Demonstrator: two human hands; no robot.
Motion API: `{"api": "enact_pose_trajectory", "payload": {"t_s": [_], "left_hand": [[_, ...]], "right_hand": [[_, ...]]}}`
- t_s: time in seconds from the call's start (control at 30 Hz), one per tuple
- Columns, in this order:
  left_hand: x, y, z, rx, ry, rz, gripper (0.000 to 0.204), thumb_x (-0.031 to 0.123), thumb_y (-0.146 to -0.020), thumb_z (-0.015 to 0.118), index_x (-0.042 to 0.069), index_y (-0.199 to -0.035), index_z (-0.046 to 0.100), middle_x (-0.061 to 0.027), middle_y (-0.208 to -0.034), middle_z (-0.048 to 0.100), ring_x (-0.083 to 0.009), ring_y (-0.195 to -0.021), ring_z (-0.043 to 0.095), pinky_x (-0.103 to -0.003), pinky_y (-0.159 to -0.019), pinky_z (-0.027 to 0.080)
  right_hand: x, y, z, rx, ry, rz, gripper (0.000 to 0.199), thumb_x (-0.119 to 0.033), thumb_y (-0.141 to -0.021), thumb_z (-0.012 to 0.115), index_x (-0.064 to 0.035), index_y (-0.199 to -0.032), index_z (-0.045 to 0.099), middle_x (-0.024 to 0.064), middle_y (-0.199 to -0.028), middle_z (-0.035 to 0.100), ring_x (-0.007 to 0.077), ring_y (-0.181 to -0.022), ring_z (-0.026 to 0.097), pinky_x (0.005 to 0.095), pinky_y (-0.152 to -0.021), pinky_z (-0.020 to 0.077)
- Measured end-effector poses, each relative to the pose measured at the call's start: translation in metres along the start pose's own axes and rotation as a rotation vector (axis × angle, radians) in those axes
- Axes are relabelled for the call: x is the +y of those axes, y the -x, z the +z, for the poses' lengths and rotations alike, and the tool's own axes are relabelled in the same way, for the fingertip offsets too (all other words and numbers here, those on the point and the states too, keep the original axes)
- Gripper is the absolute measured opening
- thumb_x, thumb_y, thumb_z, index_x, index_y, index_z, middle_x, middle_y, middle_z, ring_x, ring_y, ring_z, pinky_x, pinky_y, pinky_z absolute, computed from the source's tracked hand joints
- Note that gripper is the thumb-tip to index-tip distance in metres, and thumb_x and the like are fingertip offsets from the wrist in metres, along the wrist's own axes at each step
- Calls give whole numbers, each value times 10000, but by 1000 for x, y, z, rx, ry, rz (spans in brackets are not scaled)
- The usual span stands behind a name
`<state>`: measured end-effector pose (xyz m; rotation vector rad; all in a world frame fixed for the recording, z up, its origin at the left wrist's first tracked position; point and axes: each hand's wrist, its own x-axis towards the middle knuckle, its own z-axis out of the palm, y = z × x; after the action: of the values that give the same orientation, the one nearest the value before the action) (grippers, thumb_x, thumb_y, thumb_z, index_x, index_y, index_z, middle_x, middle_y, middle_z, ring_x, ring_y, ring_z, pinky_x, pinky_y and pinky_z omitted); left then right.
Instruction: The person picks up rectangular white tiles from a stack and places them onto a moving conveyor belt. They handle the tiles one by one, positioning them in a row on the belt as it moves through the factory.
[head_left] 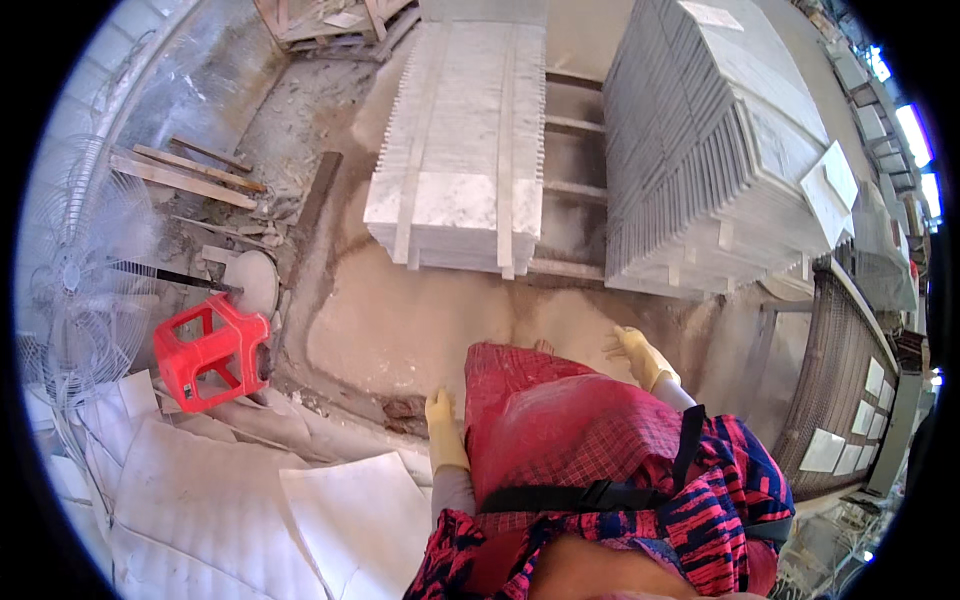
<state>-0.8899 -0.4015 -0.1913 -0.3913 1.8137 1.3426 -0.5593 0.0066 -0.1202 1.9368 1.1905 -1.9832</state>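
Both gloved hands hold nothing: left hand (441, 410) hangs loosely curled beside the red apron (560, 420), right hand (632, 347) spreads open. Stacked marble tiles (700, 150) stand ahead on the floor (400, 320), well apart; a red stool (212, 352) lies tipped leftward.

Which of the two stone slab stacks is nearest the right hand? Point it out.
The right-hand stack, its thin grey slabs standing on edge. It rises just beyond the gloved right hand; the other stack lies flat, farther left.
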Motion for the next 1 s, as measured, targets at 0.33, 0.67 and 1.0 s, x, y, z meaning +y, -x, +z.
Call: {"api": "enact_pose_trajectory", "payload": {"t_s": [0.33,0.67,1.0], "left_hand": [[-3,-70,-137,136,-1080,227,242,325,-919,657,87,-875,662,-41,-645,600,-174,-453,487,-339,-400,376],[178,-185,-318,205,343,98,209,315,-949,695,115,-958,635,-28,-691,607,-159,-508,513,-303,-429,390],[223,-234,-320,141,231,-164,259,314,-957,663,94,-1092,653,-75,-819,669,-194,-645,572,-322,-550,453]], "right_hand": [[-128,-56,149,-22,172,-138,436,-411,-1075,451,-49,-1273,595,236,-1053,733,364,-831,737,487,-725,605],[-257,-57,420,-215,290,-222,453,-430,-1047,499,-41,-1226,646,188,-1005,761,295,-812,738,399,-706,609],[-339,-96,512,-148,362,-178,452,-421,-993,531,-25,-1167,663,201,-1027,755,306,-858,753,426,-746,606]]}}
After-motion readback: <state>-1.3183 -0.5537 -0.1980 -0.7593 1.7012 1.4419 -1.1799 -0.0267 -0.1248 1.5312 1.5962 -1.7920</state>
